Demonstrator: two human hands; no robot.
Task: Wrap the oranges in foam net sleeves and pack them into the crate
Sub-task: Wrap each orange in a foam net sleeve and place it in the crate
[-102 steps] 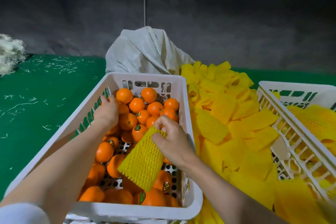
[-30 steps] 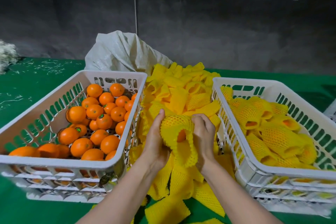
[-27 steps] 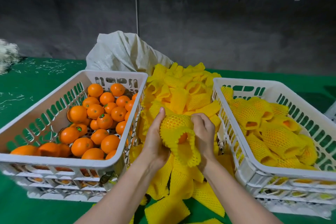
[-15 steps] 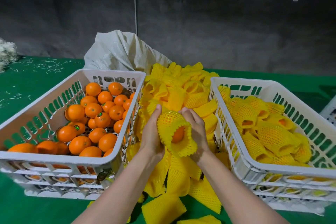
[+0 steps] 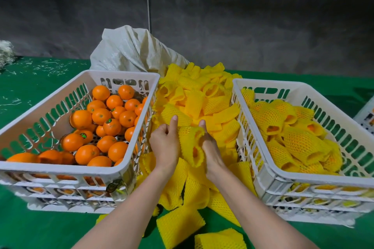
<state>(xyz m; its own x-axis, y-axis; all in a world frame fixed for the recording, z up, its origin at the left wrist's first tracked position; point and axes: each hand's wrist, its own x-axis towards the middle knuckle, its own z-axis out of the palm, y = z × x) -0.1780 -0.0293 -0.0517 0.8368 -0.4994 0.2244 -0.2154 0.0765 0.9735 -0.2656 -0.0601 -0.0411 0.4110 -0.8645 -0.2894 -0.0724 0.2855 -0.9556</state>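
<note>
left hand (image 5: 165, 144) and right hand (image 5: 210, 148) both gripping netted orange (image 5: 190, 143), over sleeve pile (image 5: 202, 103)

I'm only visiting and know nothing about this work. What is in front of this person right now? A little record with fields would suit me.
Hands: right hand grips a yellow foam sleeve; left hand touches its side, grip hidden
Inside the sleeve: an orange, partly showing
Left crate: bare oranges
Right crate: sleeved oranges
Between the crates: pile of empty sleeves
Behind: white sack
Surface: green cloth
</note>
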